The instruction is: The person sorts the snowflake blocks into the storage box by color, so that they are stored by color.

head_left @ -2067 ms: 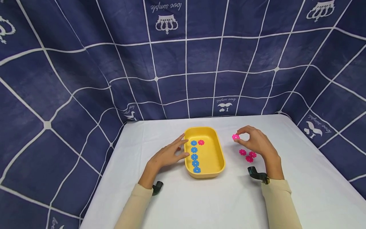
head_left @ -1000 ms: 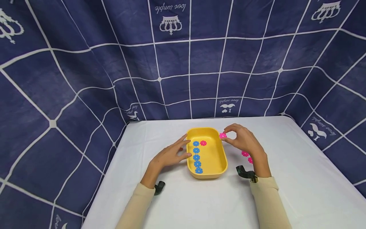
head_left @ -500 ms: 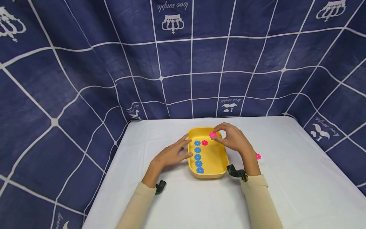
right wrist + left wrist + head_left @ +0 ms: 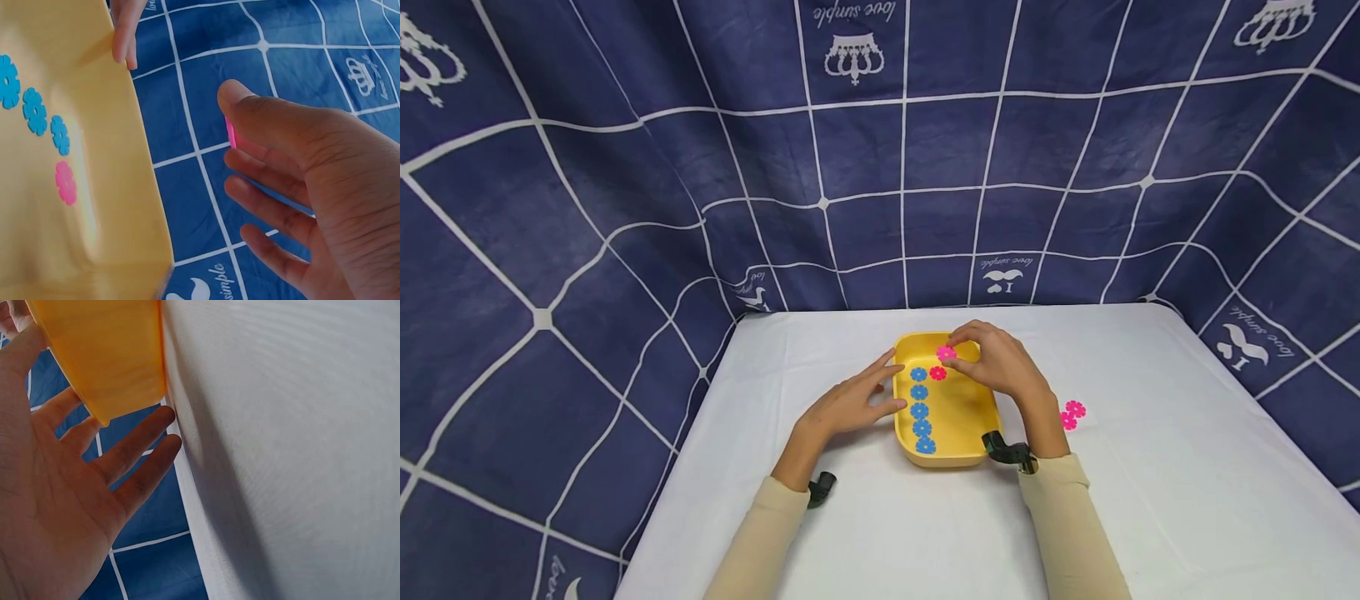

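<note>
My right hand (image 4: pixel 998 363) pinches a pink snowflake disc (image 4: pixel 946 354) between thumb and fingers, over the far part of the yellow tray (image 4: pixel 958 455). In the right wrist view only a thin pink edge of that disc (image 4: pixel 230 132) shows behind the thumb. Spread fingers of my left hand (image 4: pixel 842 406) rest at the tray's left rim; the left wrist view shows this hand (image 4: pixel 69 462) against the tray's outer side (image 4: pixel 112 356). Inside the tray, several blue discs (image 4: pixel 919 411) form a column along the left, with one pink disc (image 4: pixel 937 373) right of the farthest blue one.
A few loose pink discs (image 4: pixel 1073 412) lie on the white tabletop (image 4: pixel 880 533) right of the tray, partly behind the right forearm. A dark blue curtain (image 4: pixel 865 167) with white grid lines stands behind and beside the table. Each wrist carries a black camera mount (image 4: pixel 1006 450).
My right hand has carried the pink disc leftward from beside the tray to over its far part. The left hand keeps its place at the rim. The view has shifted slightly.
</note>
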Action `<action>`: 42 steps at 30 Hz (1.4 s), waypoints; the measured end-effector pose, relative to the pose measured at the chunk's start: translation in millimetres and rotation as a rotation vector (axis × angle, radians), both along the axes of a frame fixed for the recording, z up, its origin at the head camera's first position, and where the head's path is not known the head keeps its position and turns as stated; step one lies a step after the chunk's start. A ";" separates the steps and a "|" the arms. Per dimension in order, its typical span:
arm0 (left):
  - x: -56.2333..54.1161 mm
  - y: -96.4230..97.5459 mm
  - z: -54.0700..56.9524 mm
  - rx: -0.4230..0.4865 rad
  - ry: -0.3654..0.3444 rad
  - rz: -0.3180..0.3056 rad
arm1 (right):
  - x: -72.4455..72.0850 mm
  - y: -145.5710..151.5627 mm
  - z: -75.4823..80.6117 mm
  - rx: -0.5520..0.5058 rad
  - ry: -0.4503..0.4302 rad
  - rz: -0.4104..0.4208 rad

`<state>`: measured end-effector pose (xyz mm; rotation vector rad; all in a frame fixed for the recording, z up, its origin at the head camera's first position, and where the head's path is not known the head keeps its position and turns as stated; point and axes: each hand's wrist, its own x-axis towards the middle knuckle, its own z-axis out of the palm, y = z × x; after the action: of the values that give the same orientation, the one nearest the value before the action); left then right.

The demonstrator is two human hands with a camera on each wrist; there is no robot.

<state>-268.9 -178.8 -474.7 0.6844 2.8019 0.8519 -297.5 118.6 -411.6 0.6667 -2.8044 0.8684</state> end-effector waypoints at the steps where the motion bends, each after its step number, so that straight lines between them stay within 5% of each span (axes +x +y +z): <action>1: 0.0 -0.5 0.1 0.001 0.003 0.001 | -0.3 -0.9 0.1 0.004 0.002 -0.003; 12: -0.1 0.3 0.0 0.021 -0.006 -0.012 | -10.4 -9.6 -1.5 0.058 -0.038 -0.019; 27: 0.2 -2.0 0.2 0.008 -0.001 -0.006 | -27.0 -16.5 -26.5 0.127 -0.153 -0.023; 42: 1.1 -2.2 2.5 0.008 -0.001 -0.017 | -26.8 -22.9 -38.0 0.275 -0.179 0.008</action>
<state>-267.8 -181.0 -472.2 0.7074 2.7891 0.8607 -324.4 95.7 -449.6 0.6654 -3.1198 0.5739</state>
